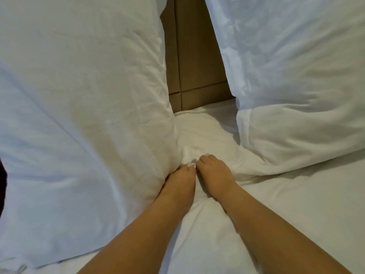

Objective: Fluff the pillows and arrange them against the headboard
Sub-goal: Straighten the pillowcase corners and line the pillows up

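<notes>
Fingers of the left hand [180, 179] and right hand [214, 172] curl side by side, pinching a bunched fold of white sheet [190, 158] on the bed [296, 214]. Left pillow [79, 115] and right pillow [296, 76] lean against the brown headboard [193, 56], apart.

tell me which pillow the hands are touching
The left pillow: the left hand presses against its lower corner. The right pillow lies apart from both hands.
</notes>
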